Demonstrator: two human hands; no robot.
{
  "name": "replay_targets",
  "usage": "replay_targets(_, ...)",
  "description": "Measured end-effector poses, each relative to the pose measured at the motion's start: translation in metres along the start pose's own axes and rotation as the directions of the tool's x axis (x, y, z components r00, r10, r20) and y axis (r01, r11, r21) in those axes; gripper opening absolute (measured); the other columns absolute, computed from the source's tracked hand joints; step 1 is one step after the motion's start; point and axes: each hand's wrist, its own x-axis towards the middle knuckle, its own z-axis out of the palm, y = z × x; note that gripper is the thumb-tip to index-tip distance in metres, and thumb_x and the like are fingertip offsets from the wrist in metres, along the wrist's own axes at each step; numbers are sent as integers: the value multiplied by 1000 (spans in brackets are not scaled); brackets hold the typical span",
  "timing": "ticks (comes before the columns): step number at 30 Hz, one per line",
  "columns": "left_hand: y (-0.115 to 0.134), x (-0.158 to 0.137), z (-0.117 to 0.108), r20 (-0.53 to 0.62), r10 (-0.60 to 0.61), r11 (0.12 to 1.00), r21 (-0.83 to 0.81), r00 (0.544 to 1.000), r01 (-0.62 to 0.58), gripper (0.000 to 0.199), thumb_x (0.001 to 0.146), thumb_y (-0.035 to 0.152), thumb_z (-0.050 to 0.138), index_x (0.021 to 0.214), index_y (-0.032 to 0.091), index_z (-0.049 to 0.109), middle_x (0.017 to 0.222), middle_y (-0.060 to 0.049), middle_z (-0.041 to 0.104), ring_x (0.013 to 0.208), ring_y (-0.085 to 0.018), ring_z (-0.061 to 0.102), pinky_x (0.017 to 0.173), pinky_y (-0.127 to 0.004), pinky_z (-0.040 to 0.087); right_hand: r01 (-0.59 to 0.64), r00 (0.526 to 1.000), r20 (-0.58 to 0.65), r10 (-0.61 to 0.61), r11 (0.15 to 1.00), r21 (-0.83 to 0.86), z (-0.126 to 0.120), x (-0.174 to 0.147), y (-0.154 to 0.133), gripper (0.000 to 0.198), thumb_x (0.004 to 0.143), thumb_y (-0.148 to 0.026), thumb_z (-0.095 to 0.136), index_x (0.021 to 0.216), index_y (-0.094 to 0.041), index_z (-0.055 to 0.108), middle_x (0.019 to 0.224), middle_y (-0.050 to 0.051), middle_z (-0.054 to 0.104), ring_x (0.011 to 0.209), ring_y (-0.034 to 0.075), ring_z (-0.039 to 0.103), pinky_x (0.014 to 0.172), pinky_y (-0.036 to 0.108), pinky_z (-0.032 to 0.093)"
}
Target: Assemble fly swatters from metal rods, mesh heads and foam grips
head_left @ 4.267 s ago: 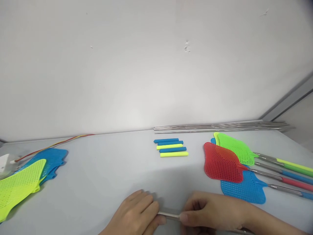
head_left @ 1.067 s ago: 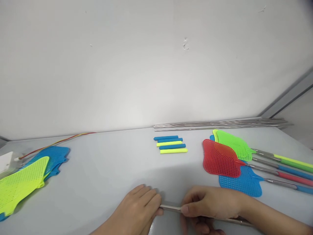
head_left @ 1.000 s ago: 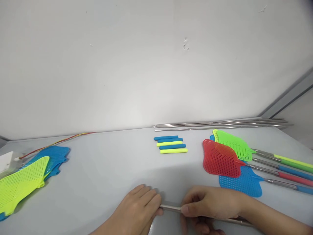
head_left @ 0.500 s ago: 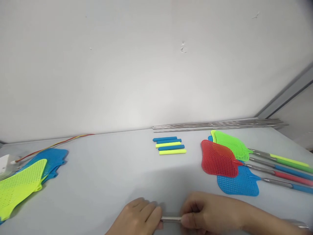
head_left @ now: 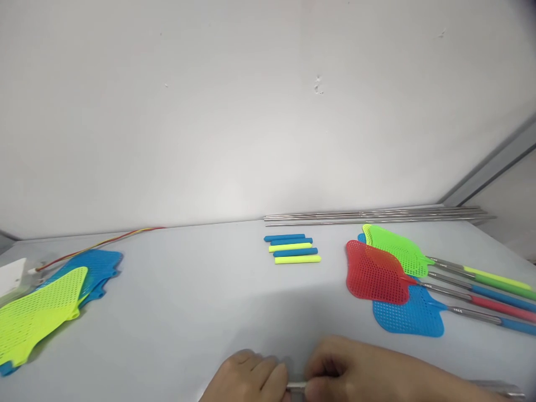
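At the bottom of the view, my left hand (head_left: pixel 253 379) is wrapped round a thin metal rod (head_left: pixel 296 386). My right hand (head_left: pixel 349 368) pinches the same rod a short way to the right, so only a small stretch of it shows between them. Most of the rod is hidden by my fingers and the frame's lower edge. Beyond the hands lie several blue and yellow handle sleeves (head_left: pixel 297 259) in a row. Right of them rest assembled fly swatters, among them a red one (head_left: pixel 377 273), a green one (head_left: pixel 396 248) and a blue one (head_left: pixel 408 318).
Several long metal rods (head_left: pixel 377 215) lie along the wall (head_left: pixel 209 111). On the left are loose swatter heads, yellow (head_left: pixel 42 318) and blue (head_left: pixel 98 268), beside a white box (head_left: pixel 12 276) with a thin red and yellow cable (head_left: pixel 104 242). Silver metal (head_left: pixel 500 388) shows behind my right forearm.
Both hands sit a little lower in the view, and the gap between them has narrowed, with less of the rod showing. The view itself has shifted slightly.
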Motion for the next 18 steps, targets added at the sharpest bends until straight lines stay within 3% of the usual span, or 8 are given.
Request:
replay_targets(11,1,-2,3,-30,-15,999,-50,999,14,25,84,10,26,62,20,29,42,6,44,30,-9,38,35,-23,26,4,1000,18,-5,999,40,1,1,5,23,74,-24,45,54,-13,41,49,-6,28,44,3,25,38,18,18)
replay_targets(18,-1,0,0,13,1,997,-80,1000,0,31,89,16,21,60,20,29,42,6,44,31,-9,37,36,-22,27,-10,996,89,0,994,110,-3,1,7,27,76,-31,45,56,-14,41,50,-6,27,41,2,22,37,16,17)
